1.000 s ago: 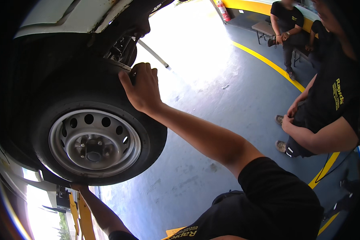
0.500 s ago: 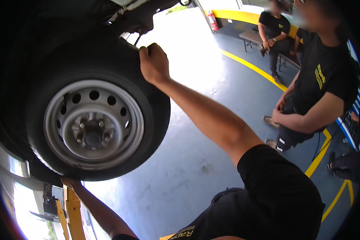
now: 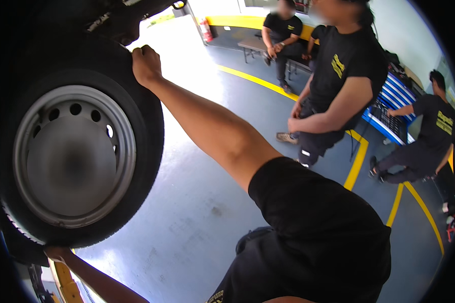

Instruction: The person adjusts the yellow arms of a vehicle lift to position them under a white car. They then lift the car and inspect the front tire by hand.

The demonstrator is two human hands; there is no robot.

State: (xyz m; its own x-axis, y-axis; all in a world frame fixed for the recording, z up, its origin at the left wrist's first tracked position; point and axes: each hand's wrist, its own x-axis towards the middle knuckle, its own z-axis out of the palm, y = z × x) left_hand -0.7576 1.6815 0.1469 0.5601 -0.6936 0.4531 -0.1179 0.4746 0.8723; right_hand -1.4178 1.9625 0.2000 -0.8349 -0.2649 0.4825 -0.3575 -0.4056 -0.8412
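A car wheel (image 3: 76,222) with a black tyre (image 3: 149,141) and a silver steel rim fills the left side, upright on its hub under the raised car. A smeared patch hides the middle of the rim. High on the tyre, my right hand (image 3: 146,65) is closed over the tread, its fingertips curled behind the edge. At the bottom of the tyre, my left hand (image 3: 58,252) presses up against the tread; its fingers are mostly hidden behind the rubber. Both arms reach out to the wheel.
Below the wheel stands a yellow lift post (image 3: 65,283). A co-worker (image 3: 344,76) stands close on the right, another sits on a bench (image 3: 253,45). Farther right, someone crouches at a blue tool cabinet (image 3: 389,116). A fire extinguisher (image 3: 206,30) stands at the back.
My view has swung right, so the wheel and arms sit farther left and the tool cabinet shows more fully. Both hands stay on the tyre.
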